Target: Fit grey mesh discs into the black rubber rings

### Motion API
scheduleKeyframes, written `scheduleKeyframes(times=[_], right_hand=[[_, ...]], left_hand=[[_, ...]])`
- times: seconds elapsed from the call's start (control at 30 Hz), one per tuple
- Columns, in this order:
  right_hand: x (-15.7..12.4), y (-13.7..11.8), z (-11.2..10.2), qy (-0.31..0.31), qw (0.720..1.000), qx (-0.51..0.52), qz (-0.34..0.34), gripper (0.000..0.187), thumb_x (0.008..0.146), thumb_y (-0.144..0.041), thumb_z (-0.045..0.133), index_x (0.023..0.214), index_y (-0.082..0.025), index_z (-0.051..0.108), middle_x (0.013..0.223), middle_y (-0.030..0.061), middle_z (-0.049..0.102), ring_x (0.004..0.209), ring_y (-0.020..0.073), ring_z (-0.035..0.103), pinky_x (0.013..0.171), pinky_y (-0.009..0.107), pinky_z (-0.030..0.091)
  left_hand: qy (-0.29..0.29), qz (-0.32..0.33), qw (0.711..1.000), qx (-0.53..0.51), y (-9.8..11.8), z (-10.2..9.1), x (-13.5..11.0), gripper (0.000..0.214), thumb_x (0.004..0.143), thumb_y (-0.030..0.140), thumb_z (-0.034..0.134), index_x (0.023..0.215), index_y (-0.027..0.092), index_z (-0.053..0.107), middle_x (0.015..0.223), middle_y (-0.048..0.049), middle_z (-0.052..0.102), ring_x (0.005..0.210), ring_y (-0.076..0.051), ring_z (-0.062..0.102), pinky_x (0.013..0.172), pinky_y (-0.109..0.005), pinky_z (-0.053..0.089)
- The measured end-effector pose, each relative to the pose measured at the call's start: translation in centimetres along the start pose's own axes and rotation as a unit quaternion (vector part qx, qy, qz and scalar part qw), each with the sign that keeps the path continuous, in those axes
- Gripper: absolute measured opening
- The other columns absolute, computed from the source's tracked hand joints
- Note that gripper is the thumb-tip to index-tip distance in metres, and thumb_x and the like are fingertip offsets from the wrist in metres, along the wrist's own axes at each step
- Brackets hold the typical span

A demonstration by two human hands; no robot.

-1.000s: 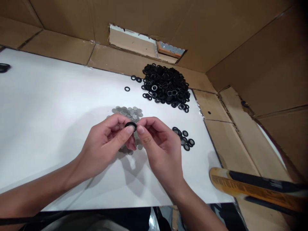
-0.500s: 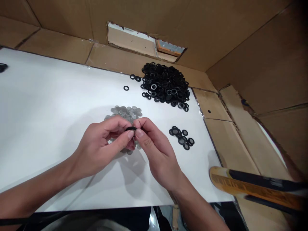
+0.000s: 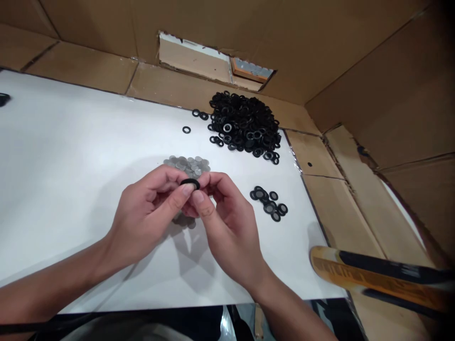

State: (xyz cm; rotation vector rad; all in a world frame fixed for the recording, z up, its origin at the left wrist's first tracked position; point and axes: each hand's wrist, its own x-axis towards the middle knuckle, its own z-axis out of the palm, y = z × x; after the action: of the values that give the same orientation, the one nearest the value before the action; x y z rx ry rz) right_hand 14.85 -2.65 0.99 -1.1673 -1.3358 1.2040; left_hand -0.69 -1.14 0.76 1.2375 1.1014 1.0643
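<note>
Both of my hands meet above the white board. My left hand (image 3: 149, 213) and my right hand (image 3: 223, 227) pinch a black rubber ring (image 3: 190, 183) between their fingertips. Its opening faces partly upward, and I cannot tell whether anything sits inside it. Just behind and beneath my fingers lies a spread of grey mesh discs (image 3: 186, 166), partly hidden by my hands. Farther back, a large heap of black rubber washers (image 3: 243, 124) holds a few grey-centred ones. A smaller group of such washers (image 3: 268, 203) lies to the right of my right hand.
The white board (image 3: 71, 123) sits inside cardboard walls (image 3: 81, 64), with a ragged opening (image 3: 195, 59) at the back. A few loose washers (image 3: 186, 130) lie near the heap. An orange-and-black strip (image 3: 377, 279) crosses the cardboard at lower right.
The black ring has turned from nearly edge-on to show more of its opening. Both hands have shifted slightly, and they still hold the ring.
</note>
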Motion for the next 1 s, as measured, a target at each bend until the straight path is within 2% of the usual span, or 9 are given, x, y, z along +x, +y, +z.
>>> scheduleKeyframes(times=[0.23,0.4,0.53,0.67,0.83,1.0], right_hand=[[0.3,-0.1,-0.1,-0.007,0.999,0.019,0.040,0.017,0.103,-0.036,0.063,0.093,-0.023,0.058,0.083,0.0006,0.058,0.079,0.0172,0.056,0.070,0.032,0.048],[0.4,0.1,-0.3,-0.076,0.991,0.093,0.058,0.021,0.108,-0.036,0.054,0.093,-0.022,0.052,0.077,-0.0030,0.048,0.073,0.0147,0.045,0.067,0.030,0.042],[0.2,0.2,-0.4,-0.095,0.984,0.134,0.067,0.022,0.110,-0.036,0.049,0.093,-0.022,0.050,0.078,-0.0034,0.044,0.074,0.0140,0.042,0.070,0.030,0.039],[-0.2,0.0,0.1,-0.074,0.991,0.102,0.046,0.022,0.111,-0.037,0.047,0.095,-0.023,0.048,0.080,-0.0034,0.043,0.074,0.0134,0.041,0.069,0.030,0.039],[-0.5,0.0,0.7,-0.031,0.999,0.007,0.014,0.019,0.112,-0.037,0.045,0.098,-0.023,0.048,0.081,-0.0035,0.044,0.072,0.0135,0.043,0.066,0.031,0.039],[-0.2,0.4,0.6,-0.007,1.000,0.015,0.016,0.016,0.107,-0.037,0.057,0.101,-0.022,0.057,0.085,-0.0017,0.056,0.077,0.0143,0.052,0.070,0.032,0.045]], left_hand=[[-0.060,-0.011,0.997,-0.050,-0.5,-0.4,0.2,0.007,0.104,0.030,0.065,0.098,0.027,0.065,0.074,0.0080,0.076,0.070,-0.010,0.074,0.070,-0.019,0.062],[-0.094,-0.005,0.995,-0.045,-0.5,-0.5,0.2,0.011,0.104,0.025,0.063,0.093,0.025,0.068,0.075,0.0071,0.076,0.071,-0.009,0.073,0.070,-0.016,0.061],[-0.087,0.033,0.995,-0.027,-0.7,-0.4,0.1,0.015,0.104,0.016,0.059,0.094,0.025,0.068,0.074,0.0082,0.076,0.071,-0.007,0.074,0.072,-0.013,0.060],[-0.056,0.058,0.997,-0.007,-0.9,-0.3,-0.1,0.018,0.103,0.012,0.058,0.093,0.025,0.066,0.073,0.0097,0.076,0.069,-0.005,0.073,0.071,-0.010,0.058],[-0.015,0.086,0.996,0.031,-1.2,-0.2,-0.5,0.014,0.103,0.015,0.060,0.097,0.026,0.067,0.079,0.0093,0.075,0.072,-0.004,0.073,0.071,-0.009,0.057],[-0.011,0.083,0.996,0.032,-1.2,-0.1,-0.2,0.009,0.105,0.020,0.059,0.099,0.025,0.063,0.076,0.0082,0.074,0.069,-0.006,0.072,0.066,-0.013,0.058]])
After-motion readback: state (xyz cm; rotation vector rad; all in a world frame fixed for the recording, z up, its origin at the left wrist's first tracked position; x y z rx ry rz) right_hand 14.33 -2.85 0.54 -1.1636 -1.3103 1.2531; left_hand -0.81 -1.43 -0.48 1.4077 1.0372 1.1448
